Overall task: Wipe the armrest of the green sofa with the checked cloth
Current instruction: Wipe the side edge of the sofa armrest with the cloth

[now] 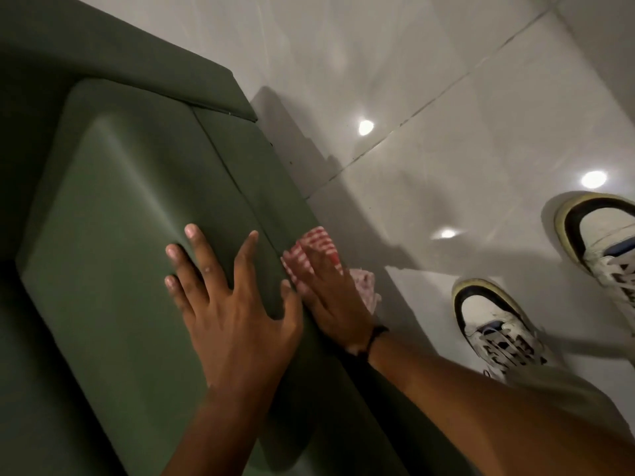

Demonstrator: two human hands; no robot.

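Right hand (331,300): I see my fingers spread flat, pressing the cloth (318,250) against the outer side of the armrest (147,255); the palm pins it, and I can't tell if any finger curls around it.
Cloth: red-and-white checked, bunched under and past my right fingertips, with a loose fold sticking out on the floor side of the hand.
Left hand (230,304): open, fingers splayed, lying flat on top of the armrest just beside the right hand, holding nothing.
Wrist: a dark band (372,340) sits around my right wrist.
Armrest: broad green padded block, its top under my left palm, its outer side under the cloth.
Sofa (51,56): green, stretching away up-left.
Floor (446,97): glossy pale tiles with light spots.
Shoes (494,324): two white-and-black trainers on the tiles, right of the sofa.
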